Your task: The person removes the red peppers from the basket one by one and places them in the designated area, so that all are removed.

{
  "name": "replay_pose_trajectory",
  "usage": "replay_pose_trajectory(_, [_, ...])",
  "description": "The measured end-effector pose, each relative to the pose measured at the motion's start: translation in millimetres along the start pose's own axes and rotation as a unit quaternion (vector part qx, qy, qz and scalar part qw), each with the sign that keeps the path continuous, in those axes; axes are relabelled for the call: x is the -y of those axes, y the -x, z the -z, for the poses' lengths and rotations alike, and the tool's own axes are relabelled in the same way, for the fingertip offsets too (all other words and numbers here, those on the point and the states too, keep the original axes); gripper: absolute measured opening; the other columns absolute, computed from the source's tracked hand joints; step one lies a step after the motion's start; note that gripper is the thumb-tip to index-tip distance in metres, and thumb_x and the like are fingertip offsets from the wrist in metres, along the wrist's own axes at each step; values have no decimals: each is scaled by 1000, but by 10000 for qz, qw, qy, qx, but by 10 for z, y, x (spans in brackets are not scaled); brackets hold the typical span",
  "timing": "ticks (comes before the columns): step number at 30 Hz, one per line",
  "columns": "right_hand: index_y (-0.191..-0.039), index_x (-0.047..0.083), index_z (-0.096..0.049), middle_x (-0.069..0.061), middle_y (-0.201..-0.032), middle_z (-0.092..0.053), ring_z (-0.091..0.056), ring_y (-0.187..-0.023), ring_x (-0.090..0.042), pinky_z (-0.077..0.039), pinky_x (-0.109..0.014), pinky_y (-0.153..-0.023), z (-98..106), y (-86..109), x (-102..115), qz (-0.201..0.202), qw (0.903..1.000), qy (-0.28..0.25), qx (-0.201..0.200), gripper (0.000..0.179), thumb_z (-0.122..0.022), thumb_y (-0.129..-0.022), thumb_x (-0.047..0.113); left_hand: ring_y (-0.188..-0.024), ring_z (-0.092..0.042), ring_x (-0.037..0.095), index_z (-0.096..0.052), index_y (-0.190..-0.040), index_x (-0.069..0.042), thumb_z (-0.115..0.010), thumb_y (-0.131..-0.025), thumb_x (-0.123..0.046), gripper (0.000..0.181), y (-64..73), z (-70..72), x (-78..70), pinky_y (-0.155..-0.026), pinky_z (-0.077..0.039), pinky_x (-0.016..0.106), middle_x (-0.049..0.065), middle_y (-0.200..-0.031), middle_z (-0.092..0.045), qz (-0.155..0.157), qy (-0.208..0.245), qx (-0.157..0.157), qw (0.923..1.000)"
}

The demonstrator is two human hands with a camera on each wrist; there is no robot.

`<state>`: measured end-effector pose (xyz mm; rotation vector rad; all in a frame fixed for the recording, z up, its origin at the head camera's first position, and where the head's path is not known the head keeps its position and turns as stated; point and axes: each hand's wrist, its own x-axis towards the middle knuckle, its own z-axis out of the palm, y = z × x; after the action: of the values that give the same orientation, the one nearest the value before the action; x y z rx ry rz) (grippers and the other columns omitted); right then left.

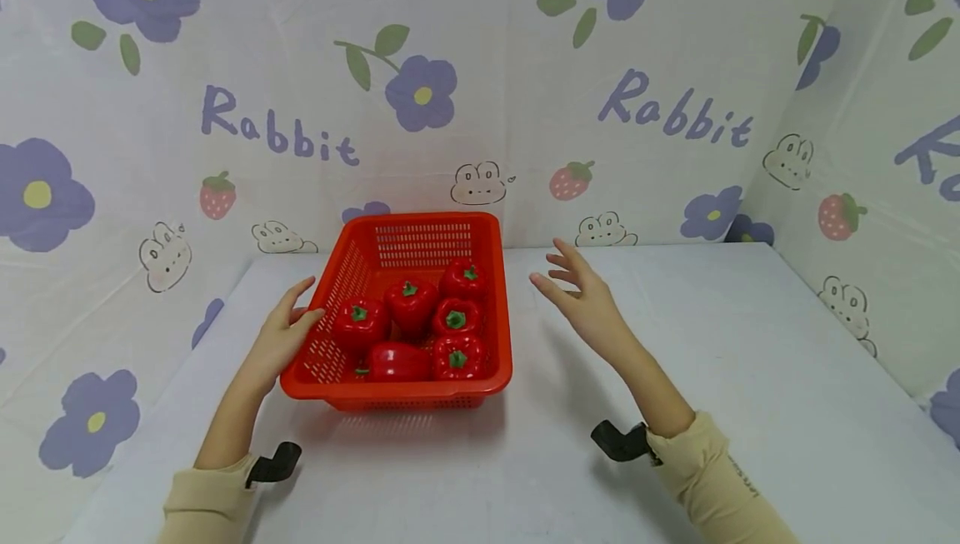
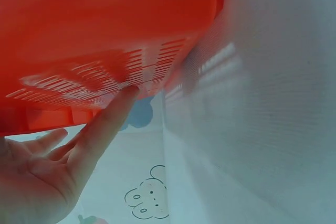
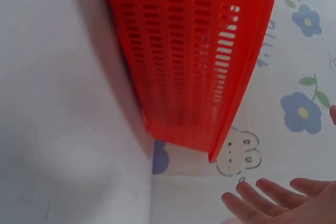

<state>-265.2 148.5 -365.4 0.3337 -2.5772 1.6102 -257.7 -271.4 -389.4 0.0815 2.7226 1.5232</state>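
Note:
A red plastic basket [image 1: 397, 391] with slotted sides stands on the white table, holding several shiny red bell peppers [image 1: 412, 306] with green stems. One pepper [image 1: 399, 361] lies on its side near the front. My left hand [image 1: 276, 342] is at the basket's left rim, its thumb tip over the edge. In the left wrist view, an extended finger of the left hand [image 2: 79, 163] reaches to the slotted outer wall [image 2: 121, 77]; firm contact is hard to tell. My right hand [image 1: 588, 306] hovers right of the basket, apart from it, fingers spread and holding nothing.
The white tabletop [image 1: 750, 377] extends to both sides of the basket. Behind it and at the right hangs a white cloth [image 1: 525, 111] printed with flowers, rabbits and strawberries. A black wrist device [image 1: 621, 441] sits on the right forearm, another [image 1: 276, 462] on the left.

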Motion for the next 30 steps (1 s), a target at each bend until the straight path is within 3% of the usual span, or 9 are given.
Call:
replay_pose_trajectory(12, [-152,27,-32,-5,-151,-45,-47,-136,-26,-41,-49,-111,-223,73,334,645,9977,-190,51,76,-71,-87,35,-88,-68,9,-19,-156,-15,-42,-104,-29,59,-11,-9,45,-72,-60,28,34,-132,-53,-96,417,47,9991])
replay_pose_trajectory(22, [-149,34,-34,-3,-148,-46,-46,-136,-30,-45,-51,-107,-401,109,503,659,9939,-252,853,78,-76,-83,32,-87,-67,6,-19,-156,-15,-41,-104,-29,59,31,-15,36,-72,-59,26,34,-132,-53,-67,475,36,9988])
replay_pose_trajectory(30, [-149,29,-38,-3,-147,-49,-48,-134,-28,-49,-51,-102,-510,187,544,788,9860,15,1470,77,-78,-82,28,-86,-67,4,-20,-156,-14,-41,-104,-29,58,69,-47,42,-73,-60,26,35,-131,-53,-107,490,-3,9987])
